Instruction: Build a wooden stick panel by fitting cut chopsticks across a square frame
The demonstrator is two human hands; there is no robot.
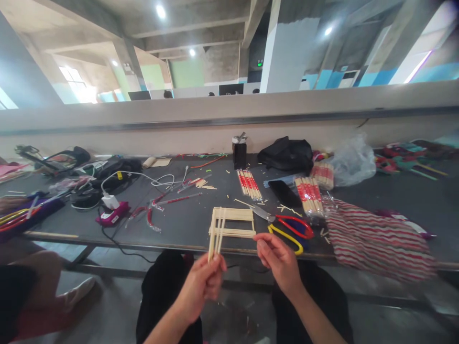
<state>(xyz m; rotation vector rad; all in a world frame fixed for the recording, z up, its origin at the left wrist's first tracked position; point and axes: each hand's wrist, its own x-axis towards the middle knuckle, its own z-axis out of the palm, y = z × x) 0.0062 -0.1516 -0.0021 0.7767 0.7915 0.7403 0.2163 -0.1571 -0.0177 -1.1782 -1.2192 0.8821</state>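
My left hand (202, 284) is closed round the lower ends of a few pale wooden chopsticks (217, 231), which point upward and fan slightly apart. Behind them on the dark table lies a rectangular frame of stacked chopsticks (238, 211), its left side partly covered by the held ones. My right hand (281, 263) is at the frame's near right corner, thumb and forefinger pinched together; whatever is between them is too small to make out. Just beyond that hand lie scissors (292, 227) with one red and one yellow handle, blades pointing left.
Wrapped chopstick bundles (250, 185), a phone (285, 193) and a black box (239, 154) stand or lie behind. A striped cloth (376, 239) overhangs the edge at right. Cables, a purple power strip (113, 215) and plastic wrappers (150, 215) lie left. Another person's leg (39, 282) shows far left.
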